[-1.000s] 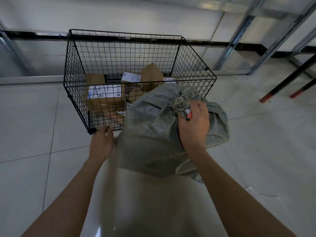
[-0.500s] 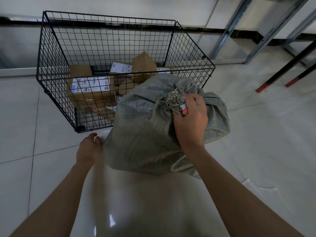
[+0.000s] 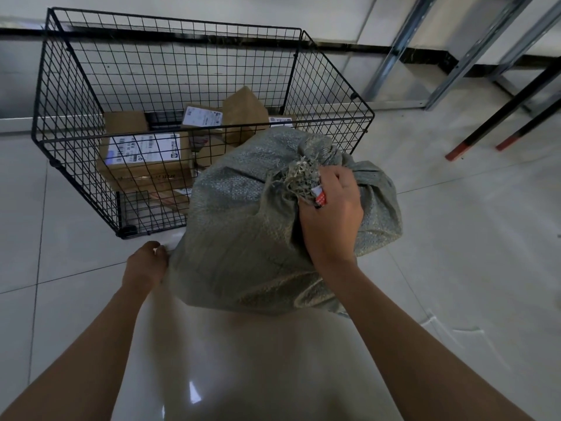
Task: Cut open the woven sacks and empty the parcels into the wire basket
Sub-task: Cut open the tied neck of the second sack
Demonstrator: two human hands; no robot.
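A full grey-green woven sack point(image 3: 243, 226) stands on the floor just in front of the black wire basket point(image 3: 194, 138). Its neck is gathered into a frayed tuft point(image 3: 300, 174) at the top. My right hand point(image 3: 331, 220) grips the sack just below that tuft, and a small red and white object point(image 3: 319, 197) sticks out of my fist. My left hand point(image 3: 145, 265) is at the sack's lower left edge with fingers curled at the fabric; whether it holds the fabric I cannot tell. Several cardboard parcels point(image 3: 142, 156) with white labels lie inside the basket.
The floor is pale glossy tile. A wall with a dark skirting band runs behind the basket. Slanted metal frame legs point(image 3: 394, 47) and dark legs with red feet point(image 3: 458, 151) stand at the right.
The view has dropped closer to the sack and basket. My left hand slid down from the basket's corner to the sack's lower left edge. My right hand keeps its grip at the neck.
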